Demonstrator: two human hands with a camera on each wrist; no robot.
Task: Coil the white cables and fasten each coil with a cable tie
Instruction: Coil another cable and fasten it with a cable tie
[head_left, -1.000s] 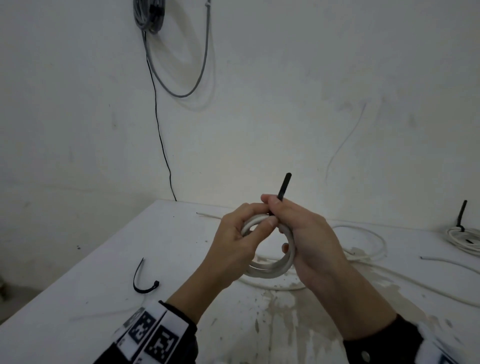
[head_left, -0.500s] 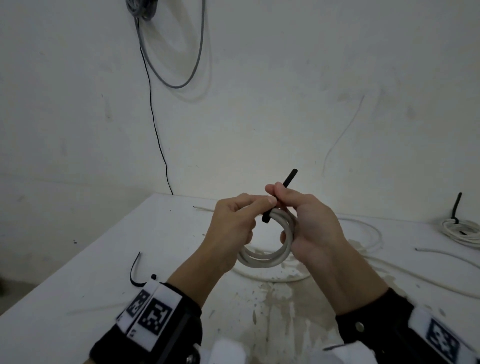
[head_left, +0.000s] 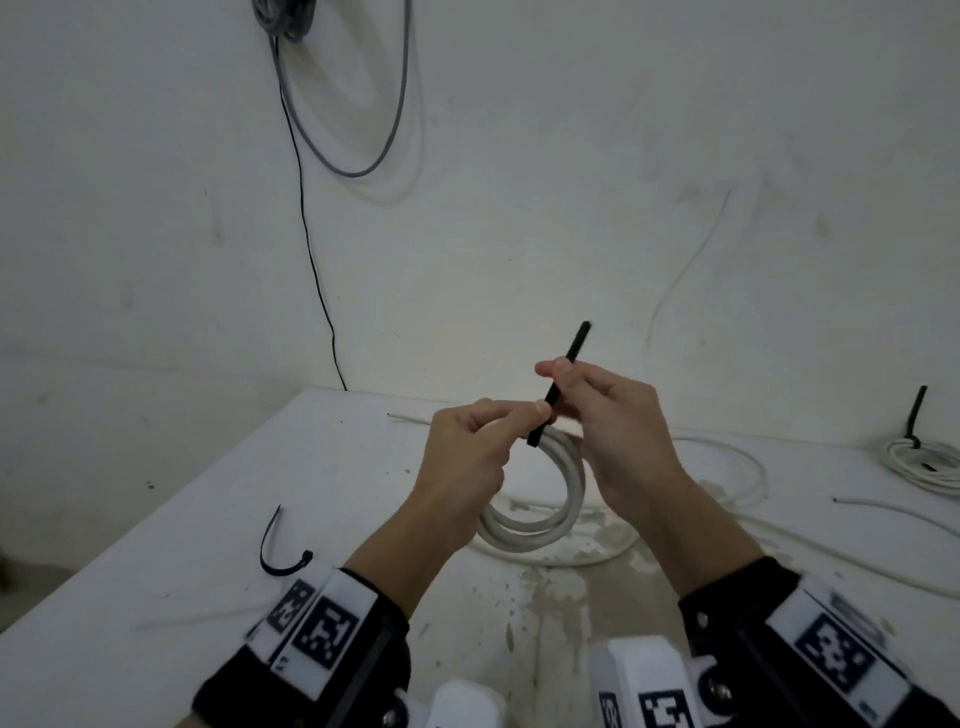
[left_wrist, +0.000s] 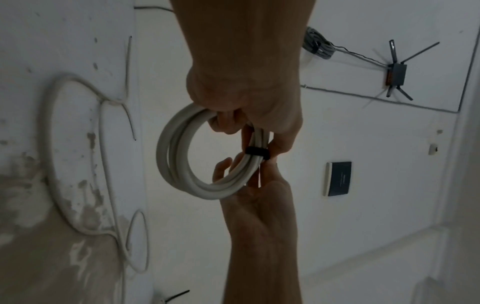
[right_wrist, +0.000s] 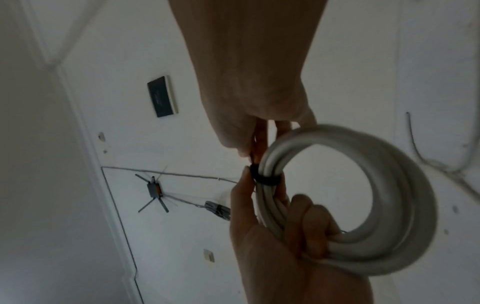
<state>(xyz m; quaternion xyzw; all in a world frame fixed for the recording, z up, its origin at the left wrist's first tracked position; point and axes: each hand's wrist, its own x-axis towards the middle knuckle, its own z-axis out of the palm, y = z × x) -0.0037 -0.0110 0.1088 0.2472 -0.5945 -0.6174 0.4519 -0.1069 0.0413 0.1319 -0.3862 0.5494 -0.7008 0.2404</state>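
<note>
Above the worktop (head_left: 156, 519), the left hand (head_left: 462, 467) is gripping the coil (head_left: 545, 519), fingers curled through it. The right hand (head_left: 618, 436) is pinching the tie (head_left: 558, 384), which is wrapping the coil's strands near both thumbs.

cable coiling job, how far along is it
Done: one tied coil sits at the table's far right, its tie tail sticking up. In hand: the left hand holds the white coil while the right hand pinches the black cable tie, already looped round the strands. Left: loose white cable on the table to coil, with a spare tie waiting.
</note>
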